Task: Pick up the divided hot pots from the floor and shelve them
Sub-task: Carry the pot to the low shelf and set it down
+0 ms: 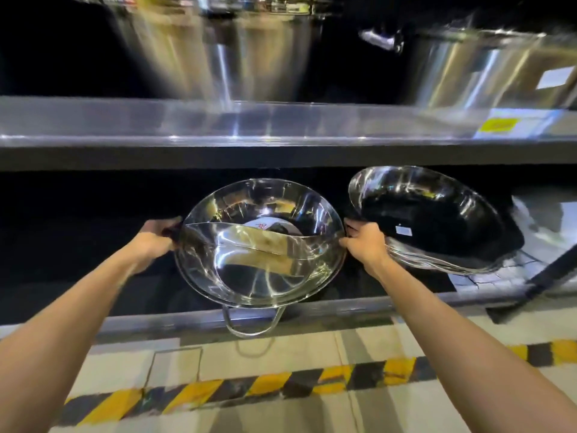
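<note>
**Divided pot held at the lower shelf mouth**

Centre of the frame: a round, shiny stainless-steel divided hot pot (260, 245) with a curved S-shaped partition across its bowl, tilted so the open bowl faces the camera. Gripped at both sides of the rim: left hand (156, 237) closed on the rim at centre left, fingers curled round the edge; right hand (363, 242) closed on the rim at centre right, thumb on the front of the edge. Bare forearms reaching in from the lower left and lower right corners. Below the pot, a wire loop handle (253, 321) hanging down over the front lip of the grey metal lower shelf (343, 307); whether it belongs to the held pot or to another pot under it, cannot tell. Pot set at the front opening of that shelf, partly over its edge, dark space behind.

Centre right, just beside the right hand: a leaning stack of shallow polished steel pans (434, 220), a small white label on the top one's dark inside.

Upper half: a bright stainless upper shelf (218, 120) running the full width, with a yellow price tag (499, 124) at its right end. On it, blurred, a tall steel stockpot (237, 48) at upper centre and another large steel pot (487, 67) at upper right.

Bottom of the frame: pale tiled floor (312, 414) crossed by a yellow-and-black striped hazard tape (249, 385)
</note>
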Tool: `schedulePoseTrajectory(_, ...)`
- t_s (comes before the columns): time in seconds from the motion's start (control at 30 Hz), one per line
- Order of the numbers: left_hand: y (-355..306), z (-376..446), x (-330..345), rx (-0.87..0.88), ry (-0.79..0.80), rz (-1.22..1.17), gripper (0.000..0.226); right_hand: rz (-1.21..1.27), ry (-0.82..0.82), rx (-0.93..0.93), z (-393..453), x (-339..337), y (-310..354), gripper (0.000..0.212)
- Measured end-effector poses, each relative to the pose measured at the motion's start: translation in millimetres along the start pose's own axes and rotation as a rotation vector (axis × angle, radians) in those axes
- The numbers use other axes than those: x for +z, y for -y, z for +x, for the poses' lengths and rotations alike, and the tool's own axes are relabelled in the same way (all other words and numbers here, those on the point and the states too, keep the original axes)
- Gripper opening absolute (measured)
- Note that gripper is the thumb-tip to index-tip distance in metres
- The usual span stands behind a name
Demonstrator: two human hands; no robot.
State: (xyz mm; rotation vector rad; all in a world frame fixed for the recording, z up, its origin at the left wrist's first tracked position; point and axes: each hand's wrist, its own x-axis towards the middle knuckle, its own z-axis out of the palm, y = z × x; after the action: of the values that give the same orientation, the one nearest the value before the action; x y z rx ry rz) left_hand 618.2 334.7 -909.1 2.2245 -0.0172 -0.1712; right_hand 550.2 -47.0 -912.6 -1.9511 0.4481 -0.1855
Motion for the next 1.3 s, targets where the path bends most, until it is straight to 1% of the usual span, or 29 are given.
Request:
schedulePoseTrajectory(0.07,6,11,-4,-0.025,0.001,-0.015,0.046,0.047,0.014,0.036,7,10,-2,0.057)
schedulePoseTrajectory(0.2,8,25,0,-0.022,0.0,-0.065,0.047,0.163,-0.04,0.075,25,21,-7,0.051)
schedulePoseTrajectory(0.27,3,30,5,-0.034,-0.018,-0.099,0.046,0.14,-0.033,0.064,28,26,-10,0.049)
schedulePoseTrajectory(0.3,1,32,8,-0.042,-0.017,-0.108,0.05,0.114,-0.034,0.056,29,30,-12,0.048)
schedulePoseTrajectory(0.37,-4,36,13,-0.063,0.009,-0.119,0.057,0.079,-0.072,0.058,28,34,-18,0.045)
schedulePoseTrajectory(0.47,-5,47,18,-0.071,0.038,-0.117,0.059,0.061,-0.143,0.072,23,38,-27,0.039)
schedulePoseTrajectory(0.6,-5,59,19,-0.06,0.06,-0.105,0.058,0.139,-0.196,0.069,23,42,-30,0.043)
schedulePoseTrajectory(0.67,-5,63,18,-0.06,0.081,-0.099,0.058,0.21,-0.172,0.076,25,44,-28,0.044)
schedulePoseTrajectory(0.7,-5,64,17,-0.059,0.092,-0.096,0.057,0.204,-0.152,0.06,28,46,-27,0.041)
schedulePoseTrajectory(0.77,-5,65,17,-0.054,0.106,-0.098,0.055,0.035,-0.095,0.021,35,47,-22,0.033)
schedulePoseTrajectory(0.8,-5,64,17,-0.053,0.108,-0.1,0.054,-0.051,-0.078,0.01,39,46,-20,0.033)
schedulePoseTrajectory(0.83,-4,65,17,-0.051,0.109,-0.105,0.053,-0.085,-0.071,0.006,42,45,-18,0.036)
schedulePoseTrajectory(0.93,0,65,19,-0.049,0.103,-0.118,0.054,-0.056,-0.021,0.01,44,45,-20,0.044)
schedulePoseTrajectory(1.03,2,65,21,-0.053,0.1,-0.124,0.056,-0.001,-0.002,0.023,43,43,-24,0.046)
schedulePoseTrajectory(1.17,2,63,23,-0.071,0.097,-0.12,0.058,-0.098,0.001,0.003,43,42,-20,0.045)
schedulePoseTrajectory(1.23,2,60,24,-0.087,0.069,-0.075,0.055,-0.103,-0.008,-0.006,42,41,-18,0.041)
schedulePoseTrajectory(1.3,0,56,25,-0.089,0.059,0.018,0.054,-0.089,0.025,-0.004,43,36,-15,0.027)
